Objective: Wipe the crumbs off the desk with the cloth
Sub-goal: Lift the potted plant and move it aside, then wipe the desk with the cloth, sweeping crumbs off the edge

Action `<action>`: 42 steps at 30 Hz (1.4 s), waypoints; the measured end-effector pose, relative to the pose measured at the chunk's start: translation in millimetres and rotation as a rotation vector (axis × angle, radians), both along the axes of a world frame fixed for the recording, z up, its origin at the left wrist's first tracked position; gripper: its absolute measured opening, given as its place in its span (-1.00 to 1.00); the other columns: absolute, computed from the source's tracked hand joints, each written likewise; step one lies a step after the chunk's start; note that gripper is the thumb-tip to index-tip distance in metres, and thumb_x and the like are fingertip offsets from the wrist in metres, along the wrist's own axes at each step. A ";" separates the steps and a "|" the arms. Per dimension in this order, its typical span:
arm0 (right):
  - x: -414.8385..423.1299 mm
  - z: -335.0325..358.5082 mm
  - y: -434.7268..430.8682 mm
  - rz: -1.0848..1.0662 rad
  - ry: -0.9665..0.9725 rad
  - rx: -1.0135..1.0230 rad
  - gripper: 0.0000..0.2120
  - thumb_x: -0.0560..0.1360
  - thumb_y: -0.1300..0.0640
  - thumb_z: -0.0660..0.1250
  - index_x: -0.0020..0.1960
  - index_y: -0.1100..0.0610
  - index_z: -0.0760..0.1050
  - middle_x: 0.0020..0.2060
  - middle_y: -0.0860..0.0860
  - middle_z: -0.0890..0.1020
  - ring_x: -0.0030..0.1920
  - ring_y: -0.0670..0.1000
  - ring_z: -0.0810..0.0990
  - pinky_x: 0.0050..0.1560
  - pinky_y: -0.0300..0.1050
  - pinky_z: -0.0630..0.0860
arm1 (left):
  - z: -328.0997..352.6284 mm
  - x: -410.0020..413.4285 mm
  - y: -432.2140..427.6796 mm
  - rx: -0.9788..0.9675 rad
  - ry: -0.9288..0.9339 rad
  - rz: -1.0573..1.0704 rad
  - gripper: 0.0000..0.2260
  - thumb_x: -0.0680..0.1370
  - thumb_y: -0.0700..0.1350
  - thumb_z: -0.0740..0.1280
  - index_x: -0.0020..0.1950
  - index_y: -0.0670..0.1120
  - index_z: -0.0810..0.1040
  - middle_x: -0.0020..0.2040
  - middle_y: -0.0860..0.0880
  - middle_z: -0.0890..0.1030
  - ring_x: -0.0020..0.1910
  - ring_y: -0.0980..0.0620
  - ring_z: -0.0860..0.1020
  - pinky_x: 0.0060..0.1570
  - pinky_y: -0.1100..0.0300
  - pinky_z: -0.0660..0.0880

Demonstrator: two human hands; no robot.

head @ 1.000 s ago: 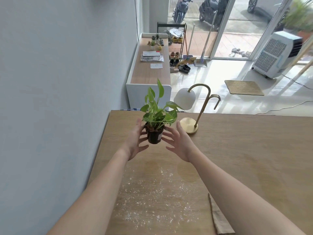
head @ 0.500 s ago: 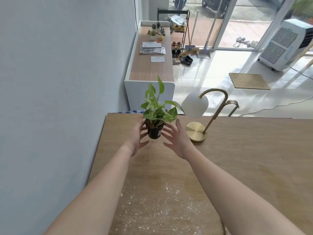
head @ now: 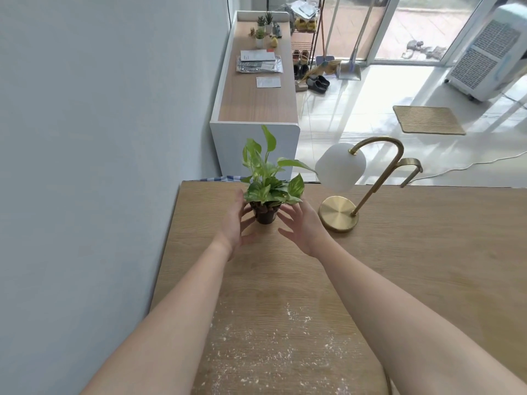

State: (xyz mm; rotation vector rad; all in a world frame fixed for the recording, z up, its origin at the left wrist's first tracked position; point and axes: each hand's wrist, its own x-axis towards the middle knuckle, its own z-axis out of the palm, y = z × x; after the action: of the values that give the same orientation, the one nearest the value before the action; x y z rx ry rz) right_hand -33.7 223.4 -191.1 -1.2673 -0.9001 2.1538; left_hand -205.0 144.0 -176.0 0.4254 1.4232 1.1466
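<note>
White crumbs (head: pixel 268 352) lie scattered over the near part of the wooden desk (head: pixel 413 266), between my forearms. The cloth is not visible; my right forearm covers the spot where it lay. A small potted plant (head: pixel 265 213) in a dark pot stands near the desk's far left corner. My left hand (head: pixel 236 223) is at the pot's left side, its spread fingers touching or nearly touching it. Just right of the pot is my right hand (head: pixel 302 229), fingers spread and straight, a small gap between them and the pot.
A brass lamp (head: pixel 339 213) with a white globe shade stands right of the plant. A grey wall runs along the desk's left edge. Beyond the far edge are a low white cabinet (head: pixel 256 109), the tiled floor and a mat.
Both hands carried the plant away from me toward the desk's far left corner, where it now stands. The fingers have loosened off the pot. The cloth has dropped out of view.
</note>
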 end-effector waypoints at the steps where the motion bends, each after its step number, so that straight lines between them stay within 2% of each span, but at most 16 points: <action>1: 0.4 -1.0 -0.3 -0.003 -0.001 -0.002 -0.46 0.67 -0.35 0.09 0.50 -0.13 0.50 0.46 -0.07 0.54 0.50 -0.01 0.45 0.53 0.21 0.30 | -1.6 0.8 -0.6 -0.001 -0.005 0.000 -0.34 0.53 0.56 0.12 0.47 0.24 0.55 0.43 0.13 0.56 0.38 0.06 0.54 0.26 -0.12 0.47; 5: 1.9 -6.1 -0.4 -0.016 -0.006 0.002 -0.49 0.70 -0.25 0.09 0.51 -0.06 0.50 0.47 -0.04 0.53 0.51 0.01 0.45 0.55 0.23 0.29 | -5.8 4.7 -3.5 -0.004 -0.030 0.009 -0.35 0.56 0.53 0.13 0.49 0.21 0.54 0.42 0.10 0.56 0.33 0.06 0.55 0.13 -0.04 0.51; 10: 3.0 -10.2 0.6 -0.037 -0.031 0.026 -0.58 0.67 -0.20 0.17 0.45 -0.09 0.51 0.44 0.05 0.53 0.41 0.14 0.54 0.52 0.24 0.38 | -11.6 8.3 -9.5 -0.004 -0.021 0.032 -0.38 0.56 0.52 0.17 0.48 0.22 0.54 0.41 0.10 0.59 0.29 0.06 0.60 0.10 -0.03 0.54; 15: 7.2 -10.1 -0.6 -0.019 -0.052 0.008 -0.52 0.72 -0.17 0.07 0.51 0.00 0.47 0.46 0.03 0.53 0.42 0.06 0.51 0.51 0.18 0.38 | -13.7 6.9 -12.7 0.000 0.022 0.006 -0.34 0.54 0.54 0.16 0.50 0.21 0.52 0.43 0.09 0.57 0.29 0.06 0.59 0.33 -0.13 0.52; 19: 19.1 -2.2 -7.3 0.011 -0.133 0.038 -0.41 0.69 -0.31 0.12 0.56 0.00 0.44 0.41 0.01 0.54 0.42 0.05 0.50 0.44 0.14 0.44 | -12.2 1.0 -19.9 -0.031 0.128 -0.009 -0.25 0.55 0.55 0.13 0.59 0.12 0.45 0.48 0.03 0.52 0.34 -0.01 0.57 0.47 -0.24 0.43; 23: 38.3 3.5 -22.0 0.034 -0.218 0.093 -0.44 0.68 -0.34 0.13 0.49 -0.03 0.53 0.37 0.02 0.57 0.41 0.05 0.52 0.43 0.14 0.48 | -6.6 0.0 -44.4 -0.051 0.197 0.002 -0.35 0.67 0.39 0.10 0.62 0.02 0.41 0.52 -0.04 0.48 0.42 -0.11 0.50 0.45 -0.23 0.44; 27: 61.5 10.4 -43.4 0.062 -0.283 0.152 -0.47 0.67 -0.33 0.18 0.43 -0.03 0.59 0.33 0.01 0.61 0.39 0.03 0.55 0.43 0.15 0.50 | -2.8 -2.1 -84.8 -0.005 0.312 -0.014 -0.38 0.69 0.35 0.10 0.61 -0.02 0.42 0.54 -0.05 0.47 0.45 -0.09 0.46 0.45 -0.17 0.42; 32: 94.8 18.9 -76.5 0.111 -0.321 0.228 -0.49 0.71 -0.29 0.12 0.44 -0.03 0.57 0.33 0.01 0.63 0.40 0.03 0.55 0.42 0.15 0.50 | -10.0 -10.3 -152.1 -0.017 0.418 0.030 -0.14 0.50 0.57 0.18 0.57 -0.02 0.48 0.52 0.01 0.52 0.52 0.00 0.43 0.58 -0.16 0.29; 36: 122.9 19.6 -112.5 0.145 -0.344 0.262 -0.47 0.71 -0.29 0.10 0.48 -0.01 0.54 0.35 0.01 0.63 0.39 0.02 0.56 0.41 0.16 0.52 | -17.8 -8.7 -206.6 -0.016 0.469 0.057 -0.48 0.73 0.21 0.20 0.54 -0.10 0.50 0.47 0.06 0.53 0.47 0.10 0.44 0.47 0.16 0.27; 40: 150.1 15.8 -149.4 0.133 -0.349 0.302 -0.51 0.72 -0.23 0.13 0.47 0.01 0.54 0.34 0.01 0.64 0.38 0.03 0.58 0.41 0.18 0.53 | -33.8 -9.4 -266.8 -0.047 0.662 0.012 -0.53 0.72 0.21 0.22 0.51 -0.05 0.53 0.43 0.08 0.54 0.41 0.12 0.45 0.51 0.05 0.35; 42: 163.5 14.1 -165.5 0.138 -0.375 0.352 -0.56 0.73 -0.18 0.16 0.45 0.02 0.56 0.32 0.00 0.65 0.37 0.04 0.59 0.39 0.17 0.54 | -45.0 -8.2 -295.7 -0.070 0.820 -0.033 -0.57 0.74 0.16 0.21 0.51 -0.04 0.52 0.46 0.07 0.52 0.43 0.10 0.44 0.48 0.08 0.35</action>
State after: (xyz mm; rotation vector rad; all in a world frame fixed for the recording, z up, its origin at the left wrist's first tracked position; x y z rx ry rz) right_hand 129.7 57.9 -177.0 -1.4793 -1.4837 1.7707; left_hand -213.2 -151.8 -221.0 0.9328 2.1372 0.9200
